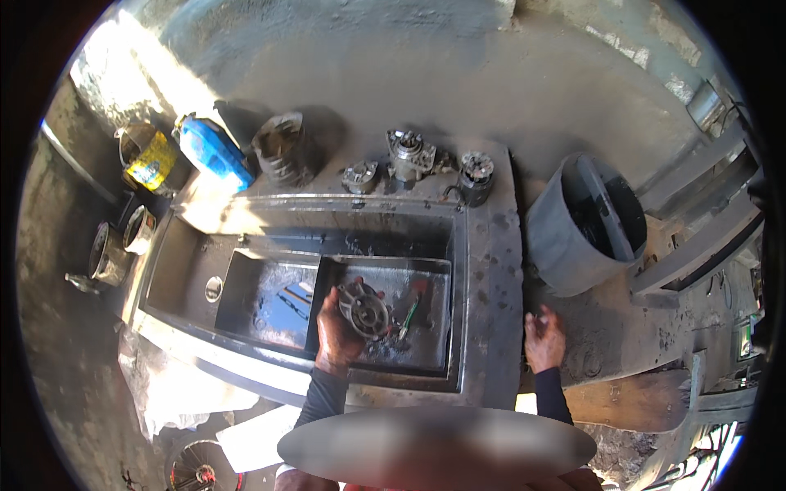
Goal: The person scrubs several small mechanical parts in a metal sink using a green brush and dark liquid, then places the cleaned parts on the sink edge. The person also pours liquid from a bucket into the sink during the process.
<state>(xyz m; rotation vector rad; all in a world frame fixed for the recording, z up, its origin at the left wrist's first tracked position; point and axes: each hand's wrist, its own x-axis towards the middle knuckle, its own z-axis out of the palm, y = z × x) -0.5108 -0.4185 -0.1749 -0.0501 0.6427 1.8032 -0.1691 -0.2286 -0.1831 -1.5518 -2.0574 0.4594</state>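
My left hand (336, 335) grips a round grey cast-metal housing (363, 310) with openings around its centre, held over the metal basin (449, 327). Beneath it in the basin's right section lies a brush (408, 317) with a green handle and a reddish end, beside small bits too blurred to name. To the right of the basin, my right hand (544, 338) hovers by the bench edge with its fingers loosely bent and apart, and nothing shows in it. The grey bucket (557, 237) stands just beyond that hand.
Metal machine parts (411, 155) line the far ledge, with a dark pot (284, 149) and a blue jug (214, 151) farther left. A yellow container (153, 166) and small tins (109, 254) sit at the left. Shallow liquid and a dark strip (293, 305) show in the middle section.
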